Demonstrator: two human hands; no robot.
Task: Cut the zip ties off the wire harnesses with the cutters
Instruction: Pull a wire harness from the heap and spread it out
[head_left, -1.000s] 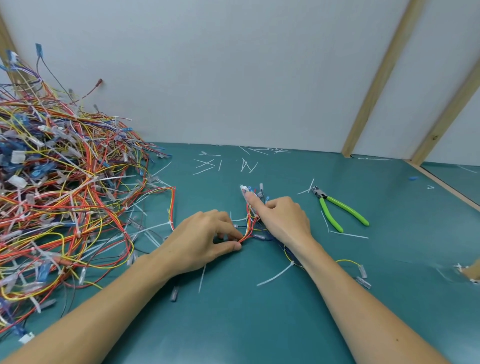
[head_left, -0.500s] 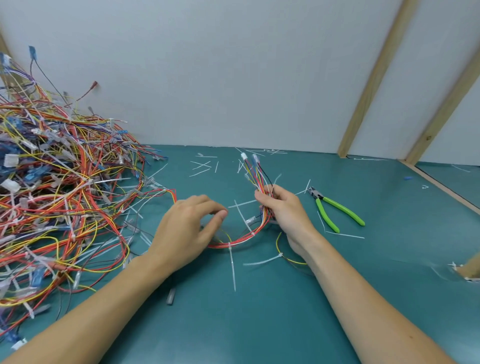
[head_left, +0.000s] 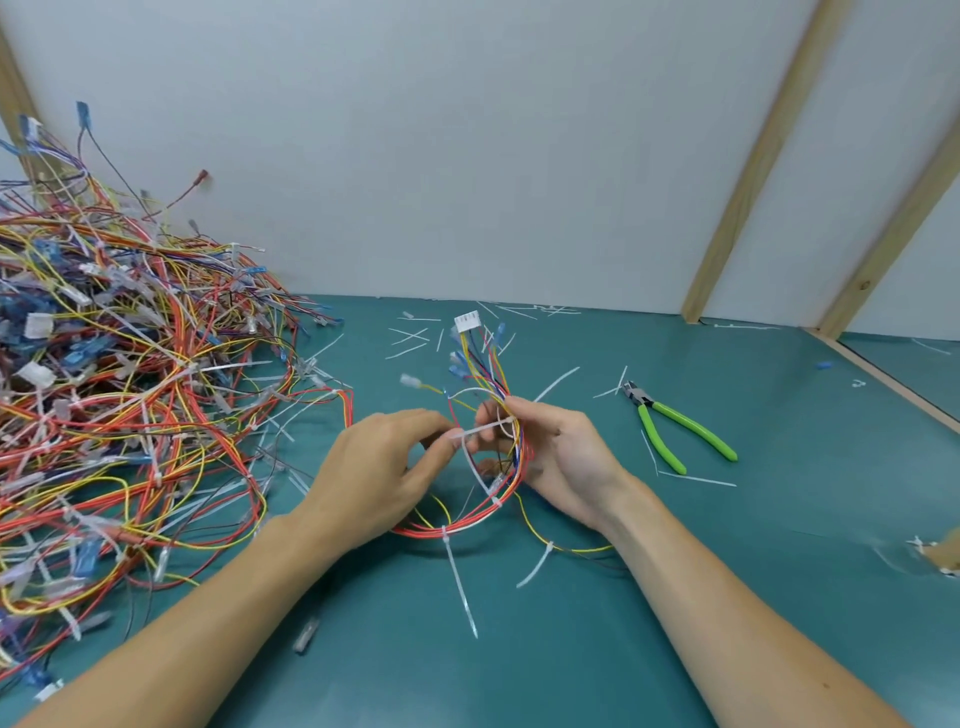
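- Centre of the table: right hand (head_left: 558, 460) grips a wire bundle (head_left: 498, 415), fingers curled round it, thumb on top; thin red, yellow, blue and black leads fan upward from the fist to a white block plug (head_left: 466, 320) and small blue crimp ends
- Below the fist the same bundle curves down in a loop that rests on the table; white zip ties (head_left: 460, 579) are cinched round it, long flat tails sticking out
- Left hand (head_left: 382, 470) just beside it, thumb and forefinger pinching the tail of one white zip tie (head_left: 480, 431) that crosses to the bundle at the right hand's fingertips; other fingers loosely curled
- Cutters (head_left: 670, 423) lie flat on the table to the right of the right hand, apart from it, untouched; short dark metal nose, two glossy lime-green handles splayed apart
- Far left: big tangled pile of wires (head_left: 119, 395), mostly red, orange and yellow, with clear and blue plugs and white ties mixed through; stands tall against the wall
- One clear plug (head_left: 306, 634) lies loose near the left forearm
- Table (head_left: 727, 597) is a smooth matte teal mat, slight sheen, littered with cut white tie scraps (head_left: 410, 338) toward the back edge and round the cutters
- Back wall (head_left: 467, 156) is plain flat white panel; two bare wood battens (head_left: 753, 161) run diagonally up it on the right, another wood strip edges the mat at far right
- Pale object at the right frame edge, partly cut off, cannot tell what it is
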